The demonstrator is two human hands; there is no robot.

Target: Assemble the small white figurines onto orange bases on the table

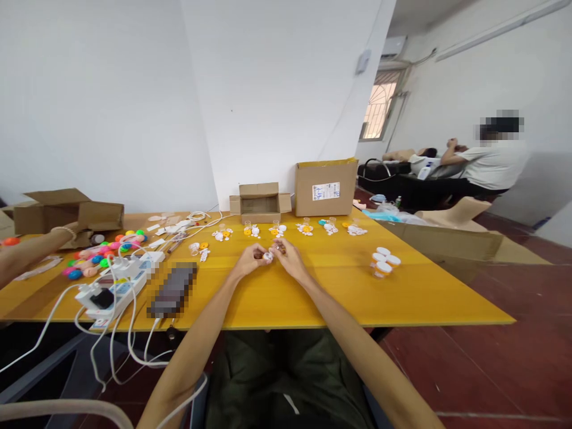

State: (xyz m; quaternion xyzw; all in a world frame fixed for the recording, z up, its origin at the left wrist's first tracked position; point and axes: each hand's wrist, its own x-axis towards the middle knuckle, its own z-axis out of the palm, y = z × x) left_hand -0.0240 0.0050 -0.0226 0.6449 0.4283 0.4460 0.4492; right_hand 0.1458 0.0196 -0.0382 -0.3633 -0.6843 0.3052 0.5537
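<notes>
In the middle of the yellow table (pixel 348 286), my left hand (pixel 251 260) and my right hand (pixel 286 256) meet around a small white part (pixel 268 257). The left fingers grip it from one side, and the right fingertips pinch at its other side; its exact kind is too small to tell. Beyond my hands runs a row of small heaps of white and orange pieces (pixel 306 228), with small clear cups by them. On the right stands a cluster of small jars with white lids (pixel 383 267). A clear cup (pixel 193 248) with an orange ring lies to the left.
Left of me lie a phone (pixel 173 290), a white power strip (pixel 129 286) with cables, and colourful balls (pixel 100 256). A co-worker's arm (pixel 36 253) reaches in there. An open carton (pixel 260 205) and a closed box (pixel 326 187) stand behind. Another person (pixel 496 155) sits far right.
</notes>
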